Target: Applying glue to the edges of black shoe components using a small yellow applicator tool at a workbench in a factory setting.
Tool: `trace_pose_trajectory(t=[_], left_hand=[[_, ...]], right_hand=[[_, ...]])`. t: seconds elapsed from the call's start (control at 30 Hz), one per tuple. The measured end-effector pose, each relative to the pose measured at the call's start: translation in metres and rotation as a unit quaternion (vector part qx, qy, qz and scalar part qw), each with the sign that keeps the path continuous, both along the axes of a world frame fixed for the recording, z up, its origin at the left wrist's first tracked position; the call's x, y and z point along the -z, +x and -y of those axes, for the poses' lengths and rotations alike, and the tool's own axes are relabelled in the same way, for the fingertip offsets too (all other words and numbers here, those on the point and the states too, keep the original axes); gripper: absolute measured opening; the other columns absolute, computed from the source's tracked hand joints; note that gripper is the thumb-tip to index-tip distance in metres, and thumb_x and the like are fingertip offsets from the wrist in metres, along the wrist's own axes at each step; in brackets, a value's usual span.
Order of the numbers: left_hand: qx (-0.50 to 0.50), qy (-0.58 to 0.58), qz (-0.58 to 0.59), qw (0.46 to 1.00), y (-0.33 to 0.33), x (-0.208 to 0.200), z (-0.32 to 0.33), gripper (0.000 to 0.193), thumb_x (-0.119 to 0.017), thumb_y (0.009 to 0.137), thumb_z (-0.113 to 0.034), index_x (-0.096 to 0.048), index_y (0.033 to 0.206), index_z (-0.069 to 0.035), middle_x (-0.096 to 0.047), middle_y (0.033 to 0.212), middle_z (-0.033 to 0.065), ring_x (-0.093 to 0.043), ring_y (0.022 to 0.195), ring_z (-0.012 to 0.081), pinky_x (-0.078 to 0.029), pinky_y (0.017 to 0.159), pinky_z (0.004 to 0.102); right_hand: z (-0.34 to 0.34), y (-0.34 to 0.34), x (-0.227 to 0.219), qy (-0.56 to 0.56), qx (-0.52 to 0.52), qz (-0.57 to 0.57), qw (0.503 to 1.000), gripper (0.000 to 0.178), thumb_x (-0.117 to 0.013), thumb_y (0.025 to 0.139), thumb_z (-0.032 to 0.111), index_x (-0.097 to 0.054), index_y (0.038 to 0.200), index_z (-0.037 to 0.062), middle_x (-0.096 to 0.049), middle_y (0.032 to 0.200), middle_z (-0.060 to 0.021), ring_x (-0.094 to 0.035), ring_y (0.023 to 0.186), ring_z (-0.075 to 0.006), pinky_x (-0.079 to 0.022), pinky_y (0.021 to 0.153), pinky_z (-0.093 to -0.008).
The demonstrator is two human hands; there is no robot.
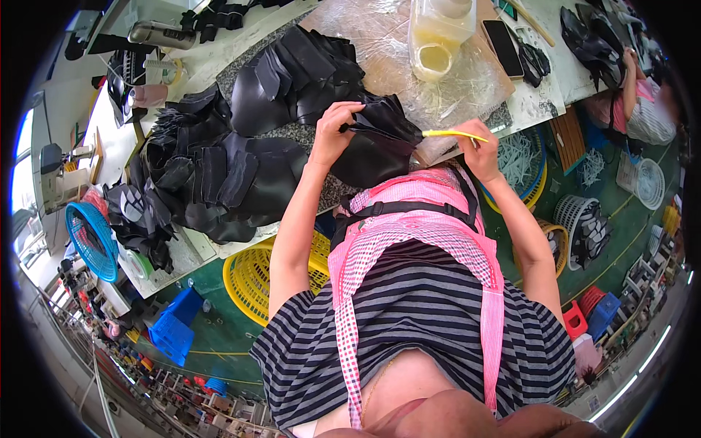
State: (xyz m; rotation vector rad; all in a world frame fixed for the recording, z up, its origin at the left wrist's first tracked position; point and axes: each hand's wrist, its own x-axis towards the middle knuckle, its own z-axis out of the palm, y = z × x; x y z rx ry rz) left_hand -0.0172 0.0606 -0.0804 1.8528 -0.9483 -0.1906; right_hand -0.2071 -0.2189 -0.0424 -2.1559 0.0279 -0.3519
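My left hand [337,133] is closed on the edge of a fanned bunch of black leather pieces [387,120], held above the work table. In my right hand [479,152] is a thin yellow-handled brush [454,134], and its tip meets the right end of that bunch. More black leather [371,160] lies just below the bunch, close to my apron. Beyond my hands stands a translucent plastic glue container [438,36] with a round opening and yellowish residue. It rests on a brown board [365,33] covered with clear film.
Heaps of black leather pieces [241,171] cover the table to the left. A phone [502,48] lies at the board's right edge. Yellow baskets [244,285] and a blue-rimmed basket of pale strips [522,164] stand below the table. Another person [635,109] works at far right.
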Motion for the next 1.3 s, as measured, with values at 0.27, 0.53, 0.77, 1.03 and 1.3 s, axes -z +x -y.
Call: trace_pose_trajectory(t=[0.27, 0.53, 0.77, 1.03, 1.3], left_hand=[[-0.003, 0.014, 0.000, 1.000, -0.002, -0.011, 0.003, 0.035, -0.067, 0.054, 0.016, -0.046, 0.077, -0.001, -0.070, 0.111, 0.0081, -0.061, 0.113, 0.0300, -0.053, 0.082, 0.0366], [-0.019, 0.006, -0.023, 1.000, -0.006, -0.020, 0.006, 0.032, -0.072, 0.058, 0.012, -0.050, 0.078, 0.000, -0.070, 0.108, 0.0110, -0.063, 0.106, 0.0290, -0.051, 0.086, 0.0349], [-0.089, -0.028, -0.253, 0.963, -0.010, -0.028, 0.017, 0.027, -0.077, 0.066, 0.002, -0.064, 0.089, -0.002, -0.069, 0.096, 0.0086, -0.063, 0.094, 0.0228, -0.050, 0.084, 0.0324], [0.008, -0.001, -0.046, 0.999, -0.001, -0.019, -0.003, 0.035, -0.068, 0.057, 0.015, -0.073, 0.085, -0.005, -0.071, 0.088, 0.0029, -0.063, 0.091, 0.0215, -0.051, 0.082, 0.0331], [-0.012, -0.006, -0.047, 0.999, -0.005, -0.013, -0.007, 0.037, -0.066, 0.056, 0.017, -0.072, 0.085, -0.005, -0.071, 0.087, 0.0024, -0.063, 0.093, 0.0223, -0.050, 0.084, 0.0333]], right_hand=[[-0.005, 0.008, 0.007, 0.022, -0.032, -0.032, 0.999, 0.012, -0.061, 0.087, -0.002, -0.067, 0.096, 0.0031, -0.064, 0.086, -0.0117, -0.063, 0.077, -0.0268, -0.049, 0.067, -0.0328], [-0.054, 0.106, -0.014, 0.024, 0.082, 0.081, 0.993, 0.007, -0.067, 0.088, 0.007, -0.067, 0.091, 0.0004, -0.061, 0.077, -0.0111, -0.060, 0.067, -0.0245, -0.045, 0.060, -0.0360], [-0.020, 0.099, -0.031, 0.050, 0.205, 0.076, 0.975, 0.011, -0.067, 0.091, 0.011, -0.068, 0.092, 0.0006, -0.060, 0.074, -0.0081, -0.053, 0.059, -0.0189, -0.042, 0.057, -0.0321], [0.027, 0.100, -0.005, -0.029, 0.227, 0.049, 0.972, 0.013, -0.066, 0.091, 0.012, -0.069, 0.096, 0.0002, -0.066, 0.082, -0.0124, -0.061, 0.064, -0.0214, -0.045, 0.058, -0.0331], [-0.040, 0.075, -0.023, 0.022, 0.033, -0.045, 0.998, 0.013, -0.066, 0.090, 0.013, -0.069, 0.093, 0.0004, -0.066, 0.081, -0.0124, -0.061, 0.063, -0.0233, -0.045, 0.058, -0.0346]])
